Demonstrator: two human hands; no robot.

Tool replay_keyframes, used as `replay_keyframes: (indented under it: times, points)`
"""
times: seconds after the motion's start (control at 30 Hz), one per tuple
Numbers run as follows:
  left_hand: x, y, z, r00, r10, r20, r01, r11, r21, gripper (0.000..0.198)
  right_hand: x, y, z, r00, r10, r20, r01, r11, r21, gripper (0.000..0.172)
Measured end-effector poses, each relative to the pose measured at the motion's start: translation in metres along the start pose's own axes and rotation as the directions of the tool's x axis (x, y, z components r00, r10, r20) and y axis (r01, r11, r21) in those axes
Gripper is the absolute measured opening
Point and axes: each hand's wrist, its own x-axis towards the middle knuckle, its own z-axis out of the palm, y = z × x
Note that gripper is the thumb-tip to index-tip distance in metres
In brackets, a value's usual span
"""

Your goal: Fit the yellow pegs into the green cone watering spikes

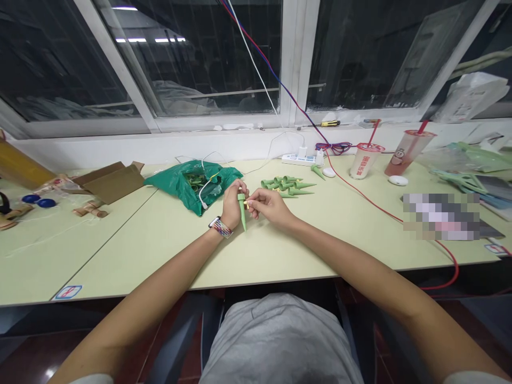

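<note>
Two bare hands work close together near the middle of the desk (280, 256), and from my remote seat I read them like this: the left hand (235, 205) is closed, its fingers curled around the upper end of a green plastic spike (242, 216), whose point aims toward the desk's front edge. The right hand (270, 207) is nearly closed too, its thumb and forefinger pinching a small yellow piece (247, 205) at the spike's top, though the fingers hide exactly how the two meet. Good control here rests on that firm left grip, with the forearms low on the desk and the small piece kept square to the spike's end. Toward the back edge, right of the hands, a cluster of similar green spikes (286, 186) lies heaped, with one more spike (318, 172) beyond it. Left of the hands, a green plastic bag (192, 186) lies open by the back edge, green pieces showing in its mouth, their exact shape unclear. At the back right stand a white paper cup (364, 162) and a taller tinted plastic cup (410, 152), each with a red straw, while a clear plastic bag (448, 162) near the right edge holds more green items.
</note>
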Motion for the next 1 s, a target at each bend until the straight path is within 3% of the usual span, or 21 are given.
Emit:
replay_keyframes:
  times: [0.3, 0.57, 0.8, 1.0]
  points:
    - [-0.003, 0.004, 0.009, 0.999, -0.043, 0.010, 0.043, 0.990, -0.131, 0.035, -0.006, -0.008, 0.004, 0.998, -0.058, -0.010, 0.057, 0.992, -0.115, 0.030]
    - [-0.004, 0.007, 0.007, 0.987, 0.157, -0.025, -0.155, 0.985, 0.072, 0.034, -0.003, -0.004, 0.002, 0.998, 0.056, 0.007, -0.057, 0.997, 0.059, 0.046]
    - [-0.005, 0.007, 0.005, 0.977, 0.214, 0.004, -0.213, 0.967, 0.143, 0.036, -0.003, -0.003, 0.003, 0.996, 0.088, -0.001, -0.087, 0.990, 0.111, 0.047]
    - [-0.002, 0.011, 0.005, 0.981, 0.195, -0.009, -0.192, 0.971, 0.145, 0.044, -0.001, -0.005, 0.005, 0.998, 0.060, -0.020, -0.058, 0.996, 0.065, 0.046]
